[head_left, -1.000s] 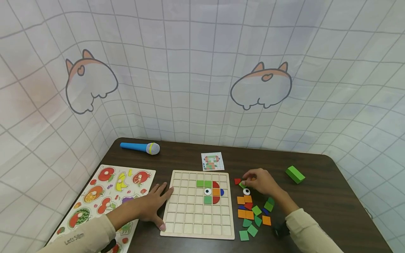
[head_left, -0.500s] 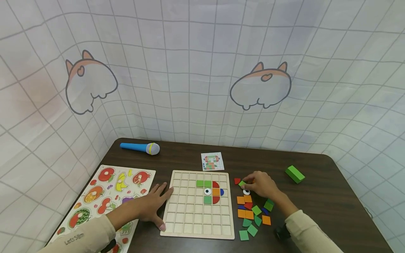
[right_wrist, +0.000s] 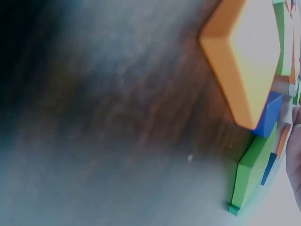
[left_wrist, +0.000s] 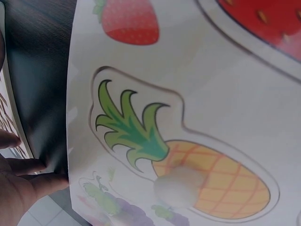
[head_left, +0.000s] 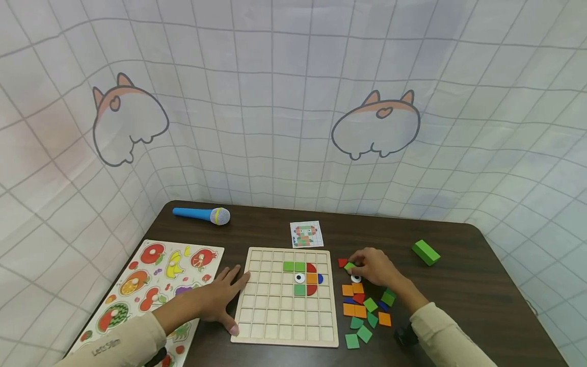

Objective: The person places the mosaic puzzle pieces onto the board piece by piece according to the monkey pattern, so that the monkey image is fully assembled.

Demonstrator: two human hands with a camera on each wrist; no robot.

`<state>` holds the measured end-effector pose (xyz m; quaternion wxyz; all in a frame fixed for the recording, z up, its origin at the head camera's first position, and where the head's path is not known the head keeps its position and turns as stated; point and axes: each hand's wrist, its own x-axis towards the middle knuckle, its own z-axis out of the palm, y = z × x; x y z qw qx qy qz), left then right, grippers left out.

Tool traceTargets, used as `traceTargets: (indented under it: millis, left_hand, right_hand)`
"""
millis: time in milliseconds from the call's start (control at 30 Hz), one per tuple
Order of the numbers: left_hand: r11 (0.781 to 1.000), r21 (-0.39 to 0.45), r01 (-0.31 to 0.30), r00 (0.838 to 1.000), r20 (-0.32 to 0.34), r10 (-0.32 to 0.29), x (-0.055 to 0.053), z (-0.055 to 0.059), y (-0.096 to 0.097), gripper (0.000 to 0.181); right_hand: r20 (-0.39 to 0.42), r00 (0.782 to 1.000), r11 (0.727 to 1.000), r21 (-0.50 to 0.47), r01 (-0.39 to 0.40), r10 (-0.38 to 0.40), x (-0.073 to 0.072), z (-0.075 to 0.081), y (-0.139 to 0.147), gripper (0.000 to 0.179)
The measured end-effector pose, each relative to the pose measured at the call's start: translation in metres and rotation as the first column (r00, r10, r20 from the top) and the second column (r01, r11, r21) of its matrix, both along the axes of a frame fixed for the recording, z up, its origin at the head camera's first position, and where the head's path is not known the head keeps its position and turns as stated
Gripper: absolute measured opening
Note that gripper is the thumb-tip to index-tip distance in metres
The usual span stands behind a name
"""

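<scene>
"What's the right hand (head_left: 373, 267) doing?"
"Pinching a flat green tile (head_left: 350, 266), right of the pale wooden grid board (head_left: 272, 316)."
"And the left hand (head_left: 219, 299)?"
"Fingers spread, touching the board's left edge."

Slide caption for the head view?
Left hand resting on a pale wooden grid board, right hand pinching a flat green tile.

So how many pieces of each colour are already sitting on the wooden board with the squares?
Green squares: 3 (two lighter, one darker)
Red curved pieces: 2
Orange square: 1
Blue rounded piece: 1
Black-and-white eye: 1
Total on the wooden board: 8
</scene>
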<state>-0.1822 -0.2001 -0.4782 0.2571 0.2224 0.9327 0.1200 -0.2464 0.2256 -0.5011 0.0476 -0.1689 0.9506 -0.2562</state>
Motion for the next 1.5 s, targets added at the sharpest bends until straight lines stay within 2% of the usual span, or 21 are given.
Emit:
traceTargets:
  millis: [300,600,733,1000,1267,1400,1500]
  left_hand:
    - [1.000,-0.015,-0.012,1.000,0.007,0.012,0.000,0.000,0.000,0.127]
    - [1.000,-0.004,-0.011,1.000,0.010,0.011,0.000,0.002,0.001,0.128]
    - [1.000,-0.007,-0.011,1.000,0.009,0.011,0.001,0.002,0.001,0.128]
    - [1.000,-0.016,-0.011,1.000,0.008,0.011,0.001,0.002,0.001,0.127]
    - [0.999,0.032,-0.006,0.999,0.036,0.005,-0.001,0.000,-0.003,0.132]
    - [1.000,0.023,0.001,0.999,0.037,-0.002,-0.004,-0.004,-0.004,0.134]
    - [1.000,0.014,-0.016,0.999,0.044,0.016,-0.004,-0.005,-0.003,0.133]
  right_hand:
    - [0.006,0.999,0.998,-0.058,-0.031,0.032,-0.001,-0.002,-0.002,0.020]
    - [0.077,0.993,0.987,-0.140,-0.078,0.090,-0.003,-0.002,-0.004,0.020]
    - [0.072,0.991,0.982,-0.159,-0.101,0.113,-0.004,0.000,-0.008,0.021]
    - [0.056,0.982,0.960,-0.228,-0.162,0.179,-0.007,0.004,-0.024,0.028]
    - [0.104,0.974,0.939,-0.302,-0.163,0.203,-0.011,0.006,-0.047,0.030]
    - [0.109,0.973,0.933,-0.322,-0.160,0.205,-0.011,0.009,-0.060,0.032]
    - [0.124,0.971,0.932,-0.328,-0.153,0.203,-0.011,0.011,-0.070,0.034]
